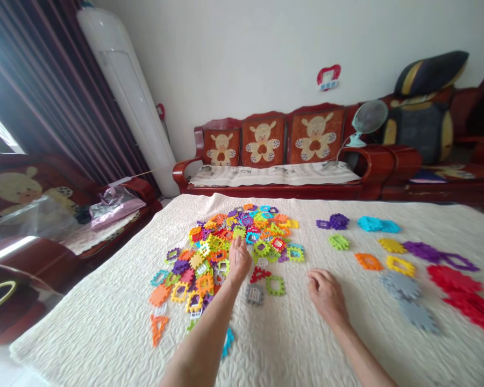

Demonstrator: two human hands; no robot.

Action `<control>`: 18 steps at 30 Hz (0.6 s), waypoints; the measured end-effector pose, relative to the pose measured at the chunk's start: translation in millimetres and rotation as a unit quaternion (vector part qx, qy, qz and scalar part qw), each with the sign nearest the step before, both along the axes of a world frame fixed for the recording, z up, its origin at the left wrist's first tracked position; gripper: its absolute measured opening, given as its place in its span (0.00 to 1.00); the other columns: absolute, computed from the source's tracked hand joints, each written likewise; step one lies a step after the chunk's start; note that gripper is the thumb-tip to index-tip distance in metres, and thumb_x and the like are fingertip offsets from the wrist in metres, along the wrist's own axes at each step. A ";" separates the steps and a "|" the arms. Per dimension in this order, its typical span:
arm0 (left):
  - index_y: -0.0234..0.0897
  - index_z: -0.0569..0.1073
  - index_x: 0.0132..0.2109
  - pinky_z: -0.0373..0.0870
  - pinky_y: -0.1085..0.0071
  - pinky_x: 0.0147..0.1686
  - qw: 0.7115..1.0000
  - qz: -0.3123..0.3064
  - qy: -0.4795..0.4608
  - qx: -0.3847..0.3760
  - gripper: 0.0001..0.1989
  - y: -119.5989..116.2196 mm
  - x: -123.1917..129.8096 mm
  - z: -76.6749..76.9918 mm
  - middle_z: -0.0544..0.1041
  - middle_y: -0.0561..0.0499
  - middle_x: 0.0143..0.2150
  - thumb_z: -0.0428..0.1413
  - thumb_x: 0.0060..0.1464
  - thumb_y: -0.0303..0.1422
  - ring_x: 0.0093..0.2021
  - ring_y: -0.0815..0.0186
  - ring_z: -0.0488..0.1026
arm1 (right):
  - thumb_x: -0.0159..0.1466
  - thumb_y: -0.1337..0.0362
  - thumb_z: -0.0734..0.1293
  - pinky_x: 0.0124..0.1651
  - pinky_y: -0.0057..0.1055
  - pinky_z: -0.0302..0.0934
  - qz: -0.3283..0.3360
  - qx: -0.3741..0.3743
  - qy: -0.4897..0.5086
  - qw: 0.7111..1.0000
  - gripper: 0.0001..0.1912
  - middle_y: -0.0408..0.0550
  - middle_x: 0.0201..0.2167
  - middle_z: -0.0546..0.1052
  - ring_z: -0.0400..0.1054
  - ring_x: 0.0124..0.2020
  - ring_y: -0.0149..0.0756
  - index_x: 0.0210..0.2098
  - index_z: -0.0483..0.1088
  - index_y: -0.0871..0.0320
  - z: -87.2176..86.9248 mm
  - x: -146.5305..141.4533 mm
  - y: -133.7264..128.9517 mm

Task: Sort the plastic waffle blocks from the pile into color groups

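Left hand (240, 259) bent, green piece (239, 231) at its 12 o'clock, can't tell grip. Right hand (326, 293), 4 o'clock from left, half-open, empty.

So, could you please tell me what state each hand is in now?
Left hand: fingertips at a light green piece; grip cannot be told.
Right hand: loosely curled, no piece visible; open or closed cannot be told.

The puzzle pieces (277, 286) are red, yellow, orange, purple, blue, green and gray. The cover (116, 301) is cream (with squiggly lines all over), and the curtain (64, 80) is purple.
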State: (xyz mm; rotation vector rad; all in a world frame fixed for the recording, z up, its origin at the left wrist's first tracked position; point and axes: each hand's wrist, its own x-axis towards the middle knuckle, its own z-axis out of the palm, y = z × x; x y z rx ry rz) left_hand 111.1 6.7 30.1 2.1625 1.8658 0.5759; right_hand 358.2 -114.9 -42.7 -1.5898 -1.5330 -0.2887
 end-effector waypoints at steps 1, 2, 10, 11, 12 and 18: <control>0.34 0.65 0.66 0.53 0.53 0.69 1.000 0.006 0.005 -0.006 0.29 5.8 -0.1 0.8 0.61 0.40 0.71 0.44 0.58 0.23 0.72 0.53 0.52 | 0.60 0.70 0.59 0.46 0.38 0.68 0.000 -0.001 -0.001 1.000 0.12 0.51 0.34 0.79 0.73 0.38 0.41 0.32 0.74 0.56 0.3 0.0 -0.2; 0.34 0.63 0.67 0.52 0.50 0.69 1.000 0.009 0.009 -0.014 0.30 10.5 -0.3 1.1 0.58 0.40 0.72 0.44 0.58 0.24 0.73 0.51 0.49 | 0.60 0.70 0.59 0.46 0.38 0.68 0.000 -0.002 -0.002 1.000 0.12 0.51 0.34 0.79 0.74 0.38 0.41 0.32 0.74 0.56 0.5 0.0 -0.3; 0.34 0.59 0.69 0.47 0.47 0.70 0.998 -0.014 0.035 -0.050 0.32 0.1 2.8 -3.1 0.52 0.38 0.74 0.45 0.57 0.24 0.74 0.49 0.46 | 0.59 0.69 0.59 0.46 0.39 0.69 -0.004 -0.001 -0.014 1.000 0.12 0.51 0.34 0.79 0.74 0.37 0.41 0.32 0.74 0.55 -1.7 4.0 1.7; 0.33 0.61 0.68 0.47 0.46 0.70 0.998 -0.018 0.034 -0.050 0.32 -3.3 4.0 -2.3 0.53 0.37 0.74 0.46 0.57 0.24 0.74 0.48 0.47 | 0.59 0.69 0.59 0.46 0.39 0.69 -0.003 -0.003 -0.015 1.000 0.11 0.52 0.34 0.79 0.74 0.37 0.41 0.32 0.74 0.55 -2.1 4.6 2.0; 0.33 0.62 0.67 0.48 0.45 0.69 0.998 -0.022 0.031 -0.049 0.31 -6.5 5.4 -1.1 0.55 0.36 0.73 0.47 0.56 0.24 0.73 0.47 0.48 | 0.59 0.69 0.59 0.46 0.39 0.69 -0.003 -0.003 -0.015 1.000 0.11 0.52 0.34 0.79 0.74 0.37 0.42 0.32 0.74 0.55 -2.4 5.1 2.2; 0.34 0.67 0.63 0.57 0.50 0.66 0.999 -0.038 -0.029 -0.017 0.25 -26.9 11.1 1.7 0.69 0.35 0.64 0.49 0.59 0.27 0.67 0.49 0.61 | 0.59 0.69 0.59 0.46 0.39 0.69 0.003 -0.006 -0.020 1.000 0.12 0.52 0.34 0.79 0.75 0.38 0.42 0.32 0.74 0.56 -2.8 6.8 2.7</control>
